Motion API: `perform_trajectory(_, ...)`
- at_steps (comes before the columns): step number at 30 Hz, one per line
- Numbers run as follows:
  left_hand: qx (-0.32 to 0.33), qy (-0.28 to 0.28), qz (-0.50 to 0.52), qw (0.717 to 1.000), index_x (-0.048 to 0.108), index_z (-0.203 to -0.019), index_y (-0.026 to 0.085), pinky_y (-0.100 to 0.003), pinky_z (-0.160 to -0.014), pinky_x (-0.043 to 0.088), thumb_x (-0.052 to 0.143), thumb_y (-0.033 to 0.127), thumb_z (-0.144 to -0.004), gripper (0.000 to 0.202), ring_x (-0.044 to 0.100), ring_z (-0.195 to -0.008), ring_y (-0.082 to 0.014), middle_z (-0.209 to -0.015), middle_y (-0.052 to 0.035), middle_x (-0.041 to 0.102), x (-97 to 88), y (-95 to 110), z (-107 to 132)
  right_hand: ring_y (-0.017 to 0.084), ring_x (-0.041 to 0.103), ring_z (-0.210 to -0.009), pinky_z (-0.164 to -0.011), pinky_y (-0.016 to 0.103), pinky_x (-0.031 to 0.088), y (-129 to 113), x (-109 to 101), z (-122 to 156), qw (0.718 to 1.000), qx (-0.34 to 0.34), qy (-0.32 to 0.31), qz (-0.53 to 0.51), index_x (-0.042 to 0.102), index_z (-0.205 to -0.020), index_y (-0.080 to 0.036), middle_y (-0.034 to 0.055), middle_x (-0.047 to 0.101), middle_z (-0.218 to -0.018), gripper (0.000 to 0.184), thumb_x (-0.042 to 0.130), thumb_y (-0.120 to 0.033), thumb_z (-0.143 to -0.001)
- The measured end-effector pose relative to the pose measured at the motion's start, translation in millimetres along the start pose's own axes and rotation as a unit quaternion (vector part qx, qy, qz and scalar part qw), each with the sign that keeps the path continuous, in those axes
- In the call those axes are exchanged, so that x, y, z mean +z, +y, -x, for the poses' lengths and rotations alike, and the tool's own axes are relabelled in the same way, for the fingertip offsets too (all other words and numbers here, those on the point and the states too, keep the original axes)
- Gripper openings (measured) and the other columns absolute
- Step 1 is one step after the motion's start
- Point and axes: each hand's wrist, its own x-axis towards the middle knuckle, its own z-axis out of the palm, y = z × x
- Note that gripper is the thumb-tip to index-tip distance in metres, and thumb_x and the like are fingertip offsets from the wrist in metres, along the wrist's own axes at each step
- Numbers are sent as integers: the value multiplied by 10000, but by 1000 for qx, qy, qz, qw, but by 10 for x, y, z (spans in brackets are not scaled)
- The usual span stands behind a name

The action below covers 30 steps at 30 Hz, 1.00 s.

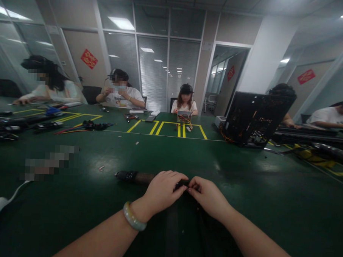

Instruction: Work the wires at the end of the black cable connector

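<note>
At the table's [80, 200] near left edge a white cord [15, 191] curls in from the frame's corner. Farther back on that side lie black tools with red wires [83, 125]. Between them and the near edge the green surface lies open, with only a small pale scrap [101, 167] on it.

Toward the middle, a dark bundle [133, 177] lies flat on the table. Its black end points left and its other end runs under the person's fingers. The left hand [163, 190], with a pale bracelet [133, 217] on its wrist, curls over that end with the fingers pressed together on it. The right hand [210, 196] meets it fingertip to fingertip, thumb and forefinger pinching the same dark end. Black strands [170, 227] run from the pinch back toward the person, between the forearms.

Beyond the hands the table stays bare up to the yellow tape lines [166, 128], where a person across the table [185, 102] sits over a small device.

To the right, an open black computer case [255, 119] stands tilted, well apart from the hands, with long black parts [307, 138] reaching to the right edge. The near right corner of the table is open green.
</note>
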Motion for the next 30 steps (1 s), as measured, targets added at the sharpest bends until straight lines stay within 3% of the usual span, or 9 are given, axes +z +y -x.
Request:
perform_trajectory(5, -2, -3, 2, 1000, 601, -1125, 253, -348, -857, 434, 480, 261, -953, 210, 592, -982, -190, -1080, -8, 661, -5, -1, -6, 148, 608, -717, -592, 223, 389, 18, 5, -5, 1000, -3, 6, 6, 637, -882, -209, -9, 670, -807, 81, 570, -254, -883)
perform_trajectory(12, -1, 1, 10, 1000, 603, -1100, 252, -357, -850, 433, 582, 283, -888, 216, 590, -975, -201, -1069, -1, 661, -16, 10, -3, 146, 605, -720, -593, 222, 385, 36, 12, -7, 1000, -10, 3, -2, 637, -883, -215, -16, 667, -807, 71, 571, -240, -877)
perform_trajectory(21, -5, -2, 4, 1000, 627, -1009, 234, -335, -811, 430, 497, 257, -937, 150, 593, -922, -187, -996, -9, 665, -6, 1, -13, 148, 607, -705, -580, 223, 386, 18, 13, -6, 1000, 3, 1, -7, 638, -893, -213, -10, 671, -800, 85, 568, -260, -882)
perform_trajectory(30, 3, 3, 12, 1000, 625, -998, 230, -339, -809, 432, 563, 269, -886, 133, 590, -922, -196, -985, -7, 658, -7, 0, -4, 151, 613, -726, -593, 223, 399, -2, 2, -9, 1000, 8, -3, -1, 649, -916, -212, -3, 679, -830, 94, 577, -258, -878)
